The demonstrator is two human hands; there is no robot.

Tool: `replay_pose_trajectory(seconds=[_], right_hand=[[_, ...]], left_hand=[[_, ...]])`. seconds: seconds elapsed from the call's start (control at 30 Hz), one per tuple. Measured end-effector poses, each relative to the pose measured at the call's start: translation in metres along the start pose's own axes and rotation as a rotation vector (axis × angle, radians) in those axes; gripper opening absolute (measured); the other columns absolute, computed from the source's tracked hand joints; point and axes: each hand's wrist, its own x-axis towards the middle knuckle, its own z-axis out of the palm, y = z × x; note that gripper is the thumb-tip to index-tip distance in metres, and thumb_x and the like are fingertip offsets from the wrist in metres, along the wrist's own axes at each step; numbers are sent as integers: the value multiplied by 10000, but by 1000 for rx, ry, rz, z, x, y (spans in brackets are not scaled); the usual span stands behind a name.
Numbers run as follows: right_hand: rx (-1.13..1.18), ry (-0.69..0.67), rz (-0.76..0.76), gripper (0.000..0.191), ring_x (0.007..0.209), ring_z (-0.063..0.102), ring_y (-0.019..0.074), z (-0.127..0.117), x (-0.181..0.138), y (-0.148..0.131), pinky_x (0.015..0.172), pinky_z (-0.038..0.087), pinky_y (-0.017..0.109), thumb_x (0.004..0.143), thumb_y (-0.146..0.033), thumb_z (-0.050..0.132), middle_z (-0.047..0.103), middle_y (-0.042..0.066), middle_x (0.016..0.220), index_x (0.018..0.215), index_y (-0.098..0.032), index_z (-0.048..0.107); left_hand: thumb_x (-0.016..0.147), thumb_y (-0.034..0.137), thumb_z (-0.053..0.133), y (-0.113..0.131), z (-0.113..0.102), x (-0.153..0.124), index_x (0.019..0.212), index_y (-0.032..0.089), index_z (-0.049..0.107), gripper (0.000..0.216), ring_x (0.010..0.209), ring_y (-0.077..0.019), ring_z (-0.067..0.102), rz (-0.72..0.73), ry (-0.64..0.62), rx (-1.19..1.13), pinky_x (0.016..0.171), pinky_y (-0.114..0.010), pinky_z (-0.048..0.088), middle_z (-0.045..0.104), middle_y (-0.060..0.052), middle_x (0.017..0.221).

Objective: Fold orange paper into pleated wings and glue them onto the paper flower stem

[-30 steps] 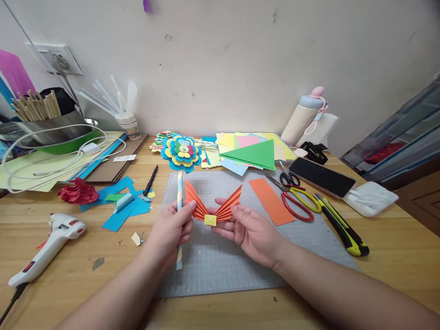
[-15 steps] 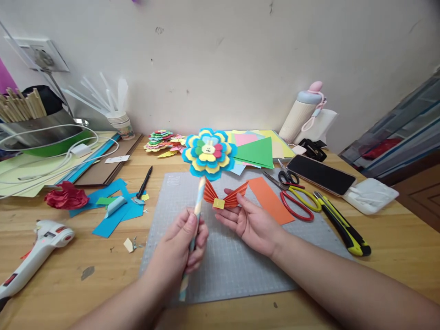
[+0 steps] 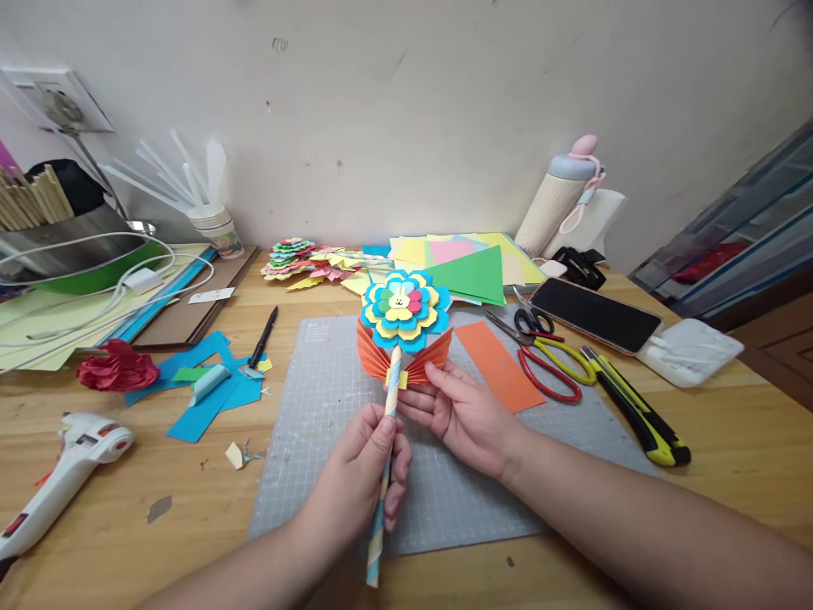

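My left hand (image 3: 368, 474) is closed round a striped paper straw (image 3: 384, 462) topped by a layered paper flower (image 3: 405, 309) in blue, yellow and green. The straw stands tilted above the grey cutting mat (image 3: 318, 398). My right hand (image 3: 467, 415) pinches an orange pleated paper bow (image 3: 432, 360) with a small yellow centre. The bow sits just behind the straw, below the flower, and seems to touch it.
An orange paper strip (image 3: 499, 364), red and yellow scissors (image 3: 546, 364), a yellow-black utility knife (image 3: 638, 415) and a phone (image 3: 594, 313) lie to the right. A glue gun (image 3: 60, 470), blue paper scraps (image 3: 209, 381), a pen (image 3: 263, 336) and a red paper wad (image 3: 118, 368) lie left. Coloured papers (image 3: 470, 263) sit behind.
My left hand raised the straw and swung the flower right and toward me. The orange bow in my right hand now sits behind the straw, under the flower, instead of beside it.
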Motion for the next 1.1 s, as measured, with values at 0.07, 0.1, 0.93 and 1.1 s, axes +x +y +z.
replay_pose_trajectory(seconds=[0.07,0.1,0.93,1.1], right_hand=[[-15,-1,-10,159,928,676,195,0,0,0,920,486,420,869,-219,559,691,70,1040,1022,-202,515],[-21,-2,-14,157,926,677,197,0,0,1,916,488,420,865,-222,566,693,70,1034,1012,-199,517],[-64,-11,-55,152,913,678,203,-2,0,2,912,478,431,841,-268,610,705,72,993,954,-180,559],[-56,-9,-59,156,912,678,198,-1,1,1,911,481,427,835,-263,617,698,60,1023,963,-191,563]], left_hand=[[822,524,502,0,0,1,827,215,359,340,309,-41,377,-1,7,20,275,-144,341,508,88,559],[822,525,501,-1,-1,1,820,216,355,342,308,-42,377,-1,8,30,274,-145,338,509,86,559],[832,521,471,-1,0,0,803,225,336,327,310,-44,366,21,17,66,282,-152,331,497,87,564],[829,529,474,-1,0,0,802,223,340,335,315,-45,367,19,11,70,287,-155,334,496,83,569]])
